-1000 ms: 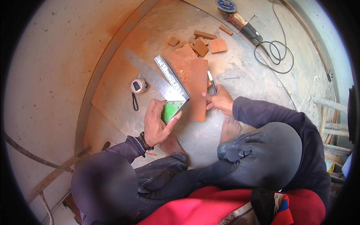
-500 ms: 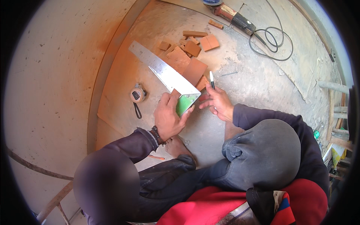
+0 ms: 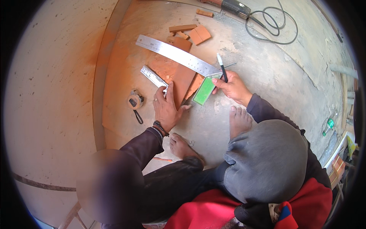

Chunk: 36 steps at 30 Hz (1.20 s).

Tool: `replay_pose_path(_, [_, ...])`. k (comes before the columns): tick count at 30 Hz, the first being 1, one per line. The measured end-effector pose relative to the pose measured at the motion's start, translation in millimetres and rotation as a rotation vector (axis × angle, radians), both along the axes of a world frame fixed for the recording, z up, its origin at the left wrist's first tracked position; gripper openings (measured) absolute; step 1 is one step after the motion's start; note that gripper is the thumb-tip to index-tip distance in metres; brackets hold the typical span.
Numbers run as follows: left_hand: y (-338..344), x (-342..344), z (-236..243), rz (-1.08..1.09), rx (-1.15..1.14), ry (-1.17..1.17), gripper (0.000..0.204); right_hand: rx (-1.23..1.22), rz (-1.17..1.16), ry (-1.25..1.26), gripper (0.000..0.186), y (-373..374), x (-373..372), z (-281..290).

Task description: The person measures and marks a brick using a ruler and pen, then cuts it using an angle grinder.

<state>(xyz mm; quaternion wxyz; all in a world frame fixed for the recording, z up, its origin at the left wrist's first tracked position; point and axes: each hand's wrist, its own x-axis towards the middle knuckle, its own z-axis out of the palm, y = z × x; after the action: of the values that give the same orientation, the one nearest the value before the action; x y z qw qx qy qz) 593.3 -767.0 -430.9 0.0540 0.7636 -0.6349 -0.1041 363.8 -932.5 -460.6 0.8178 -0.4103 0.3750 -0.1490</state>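
My right hand (image 3: 234,87) grips the green handle (image 3: 204,91) of a try square, with a black-and-white marker (image 3: 223,70) in the same fingers. The square's long steel blade (image 3: 164,47) runs up leftward over the terracotta pieces. My left hand (image 3: 166,108) rests with fingers apart on the near end of a long terracotta tile (image 3: 182,82) and beside a short silver metal strip (image 3: 150,76). A broken terracotta piece (image 3: 162,65) lies under these. A tape measure (image 3: 135,100) with a black strap sits left of my left hand.
Small terracotta offcuts (image 3: 199,35) lie behind the square. An angle grinder (image 3: 232,7) and looped cable (image 3: 272,40) are at the upper right. A plastic bottle (image 3: 328,126) and pipes (image 3: 339,70) are at the right. A wall (image 3: 53,95) bounds the left; my bare feet frame the work.
The try square has passed from my left hand to my right, its blade swung higher across the tile. My left hand has let go of it and moved onto the tile.
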Motion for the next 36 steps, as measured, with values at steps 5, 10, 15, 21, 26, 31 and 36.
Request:
replay_pose_path(5, [-1,14,-3,-0.004,0.058,0.220,0.104,0.022,-0.003,0.021,0.022,17,14,-22])
replay_pose_path(10, [-3,19,-4,-0.065,0.074,0.230,0.108,-0.046,0.001,0.220,0.027,30,27,-10])
replay_pose_path(15, [-18,12,11,-0.090,-0.003,0.130,0.118,-0.145,-0.090,0.167,0.039,22,38,-13])
replay_pose_path(21, [-61,-22,19,0.055,0.006,0.261,0.117,-0.139,-0.142,0.189,0.040,25,40,-9])
replay_pose_path(26, [-67,-33,11,0.071,0.083,0.064,0.115,-0.119,-0.192,0.153,0.044,26,40,-16])
replay_pose_path(31, [-69,-26,6,0.066,0.069,0.177,0.113,-0.094,-0.162,0.184,0.051,25,41,-16])
replay_pose_path(36, [-74,-23,7,0.022,0.096,0.228,0.111,-0.064,-0.171,0.194,0.051,24,41,-7])
